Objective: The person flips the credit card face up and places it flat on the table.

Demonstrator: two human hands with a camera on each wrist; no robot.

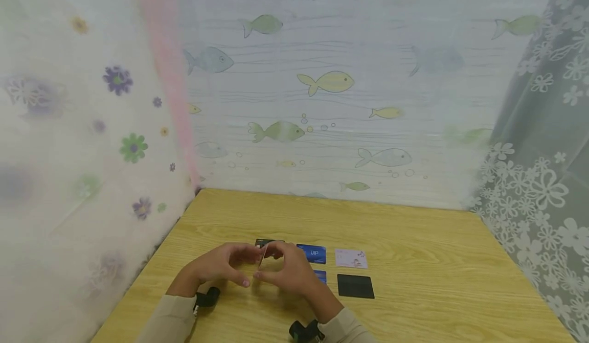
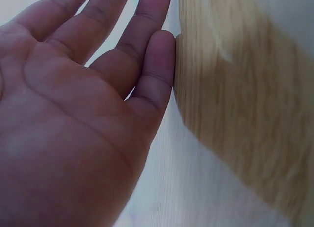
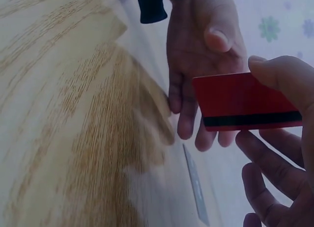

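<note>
My right hand [image 1: 294, 271] pinches a red bank card [image 3: 245, 100] with a black magnetic stripe, thumb on its upper edge and fingers beneath in the right wrist view. From the head view the card [image 1: 263, 257] is seen nearly edge-on, above the table. Facing it from the left is my left hand [image 1: 218, 267], its fingers relaxed and palm turned toward the card. The left wrist view shows this palm [image 2: 64, 124] with nothing in it. Behind the hands lies a dark card [image 1: 263, 242], partly covered by the fingers.
Right of the hands lie a blue VIP card [image 1: 315, 254], another blue card [image 1: 321, 277] half hidden by the right hand, a pale pink card [image 1: 351, 258] and a black card [image 1: 356, 286]. The wooden table [image 1: 437, 271] meets patterned curtains at its back and sides.
</note>
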